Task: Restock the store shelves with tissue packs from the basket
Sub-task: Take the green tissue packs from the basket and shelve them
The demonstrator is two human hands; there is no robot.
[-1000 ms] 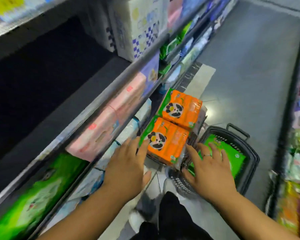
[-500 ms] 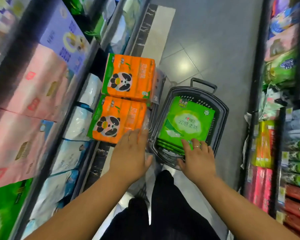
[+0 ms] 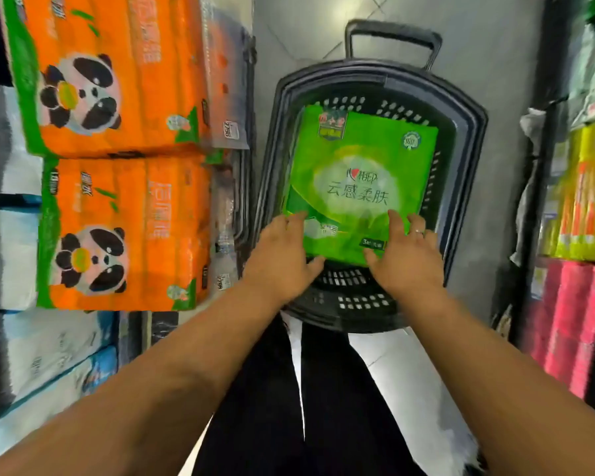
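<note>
A green tissue pack (image 3: 358, 180) lies flat in a dark plastic basket (image 3: 468, 132) on the floor in front of me. My left hand (image 3: 282, 259) grips the pack's near left corner, fingers on top and thumb at the near edge. At the near right corner my right hand (image 3: 407, 259), with a ring on one finger, holds the pack the same way. What lies under the pack in the basket is hidden.
Two orange panda tissue packs (image 3: 124, 231) lie side by side to the left of the basket. White and blue packs (image 3: 49, 355) fill the low left shelf. Red packs (image 3: 571, 321) and yellow packs (image 3: 584, 201) line the right shelf. The basket's pull handle (image 3: 392, 32) points away from me.
My view has tipped down onto the basket. My left hand moved right, from the orange pack to the green pack's near left corner. My right hand stayed on the green pack.
</note>
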